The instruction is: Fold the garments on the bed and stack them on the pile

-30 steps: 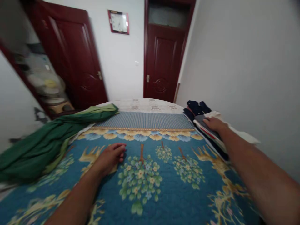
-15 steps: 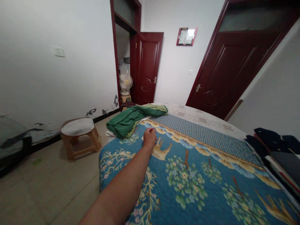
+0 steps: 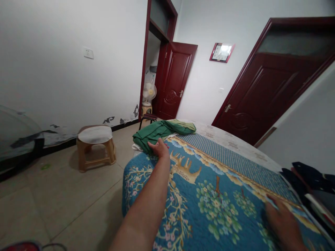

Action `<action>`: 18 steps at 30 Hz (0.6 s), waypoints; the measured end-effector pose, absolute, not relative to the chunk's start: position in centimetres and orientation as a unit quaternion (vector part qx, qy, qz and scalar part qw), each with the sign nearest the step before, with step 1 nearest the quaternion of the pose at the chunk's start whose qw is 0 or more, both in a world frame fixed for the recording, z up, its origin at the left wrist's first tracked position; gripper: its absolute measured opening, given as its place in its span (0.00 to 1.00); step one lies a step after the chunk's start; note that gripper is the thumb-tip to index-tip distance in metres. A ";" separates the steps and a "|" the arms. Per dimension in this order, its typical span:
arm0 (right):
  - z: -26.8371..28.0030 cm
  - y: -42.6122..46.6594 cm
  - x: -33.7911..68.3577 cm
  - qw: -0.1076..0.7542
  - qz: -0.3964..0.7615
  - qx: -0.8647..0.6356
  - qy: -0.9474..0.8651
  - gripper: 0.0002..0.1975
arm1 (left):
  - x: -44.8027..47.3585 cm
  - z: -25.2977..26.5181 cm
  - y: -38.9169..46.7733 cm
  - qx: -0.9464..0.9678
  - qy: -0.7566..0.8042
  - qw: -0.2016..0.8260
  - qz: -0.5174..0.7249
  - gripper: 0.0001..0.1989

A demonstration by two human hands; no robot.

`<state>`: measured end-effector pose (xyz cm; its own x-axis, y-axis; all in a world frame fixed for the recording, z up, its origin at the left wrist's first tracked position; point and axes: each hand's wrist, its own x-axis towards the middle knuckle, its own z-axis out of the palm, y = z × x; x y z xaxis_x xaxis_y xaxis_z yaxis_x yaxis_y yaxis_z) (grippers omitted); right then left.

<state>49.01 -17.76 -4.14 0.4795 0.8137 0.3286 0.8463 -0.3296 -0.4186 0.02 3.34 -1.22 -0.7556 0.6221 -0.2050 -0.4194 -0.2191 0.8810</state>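
Observation:
My left hand (image 3: 159,149) reaches out over the bed to the near edge of a crumpled green cloth (image 3: 154,132). Its fingers are spread apart, with nothing visible in them. Whether the fingertips touch the cloth is unclear. At the right, my right hand (image 3: 284,219) is low over the blue quilted bedspread (image 3: 193,205), which is patterned with trees, flowers and deer. That hand is smeared by motion, so its fingers cannot be made out.
Folded dark clothes (image 3: 314,177) are stacked at the bed's right side. A plastic stool (image 3: 96,150) stands on the tiled floor to the left. Beyond the bed are an open red door (image 3: 178,80), a white fan (image 3: 149,91) and a second, closed door (image 3: 269,87).
My left hand has gone from closed to spread and moved to the green cloth's edge. My right hand has come into view at the right. The view has shifted slightly left.

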 end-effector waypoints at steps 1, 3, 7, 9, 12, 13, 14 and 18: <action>-5.0 -16.4 48.0 0.278 -0.013 -0.811 -0.515 0.26 | -0.3 -1.5 3.6 0.082 0.523 0.343 0.776 0.43; -6.5 -14.1 45.5 0.277 0.026 -0.778 -0.563 0.27 | -0.8 -1.8 4.2 0.062 0.513 0.353 0.780 0.39; -8.9 -11.9 40.1 0.251 -0.020 -0.714 -0.654 0.29 | -1.4 -2.2 5.0 0.069 0.504 0.359 0.783 0.25; -9.7 -11.8 38.1 0.241 -0.067 -0.701 -0.668 0.28 | -1.4 -2.3 5.0 0.081 0.507 0.358 0.780 0.19; -10.2 -12.3 36.9 0.234 -0.094 -0.688 -0.681 0.25 | -1.2 -2.3 4.9 0.111 0.523 0.347 0.771 0.16; -10.3 -12.4 36.8 0.235 -0.095 -0.684 -0.684 0.25 | -1.1 -2.1 4.8 0.124 0.531 0.340 0.766 0.15; -10.3 -12.6 37.0 0.237 -0.093 -0.679 -0.688 0.24 | -1.0 -1.9 4.7 0.137 0.542 0.331 0.760 0.15; -10.1 -13.0 37.5 0.245 -0.080 -0.661 -0.704 0.25 | -1.4 -0.2 3.9 0.173 0.609 0.253 0.731 0.18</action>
<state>37.54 -12.96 -10.11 -0.0050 0.8920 0.4520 0.9709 0.1126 -0.2115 -1.36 3.93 -0.25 -0.8118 0.5813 -0.0558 -0.1602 -0.1299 0.9785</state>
